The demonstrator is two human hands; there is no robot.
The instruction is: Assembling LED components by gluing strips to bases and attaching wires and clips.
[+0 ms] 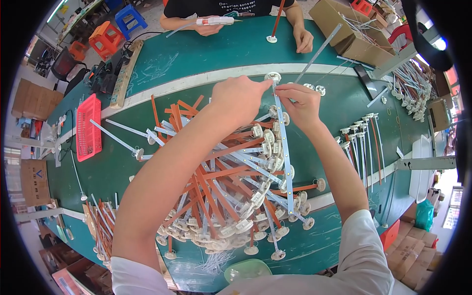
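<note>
A long, pale LED strip [283, 147] with a white round cap [273, 77] at its far end hangs over the right side of a big heap. My left hand [241, 101] is closed, its fingertips pinching the strip at the cap. Just below the cap, my right hand [301, 101] is also closed, thumb and forefinger pinched against the strip's edge; any thin wire between them is too small to make out. Beneath my forearms lies the heap of strips [221, 172], orange-backed and pale, with white round caps mostly toward me.
A pink basket [89, 127] stands at left. More capped strips lie at right [364, 130] and lower left [101, 226]. Across the green table [191, 54], a co-worker's hand [209, 29] holds a white tool; an open carton [361, 42] stands beside them. A green bowl [248, 269] is near me.
</note>
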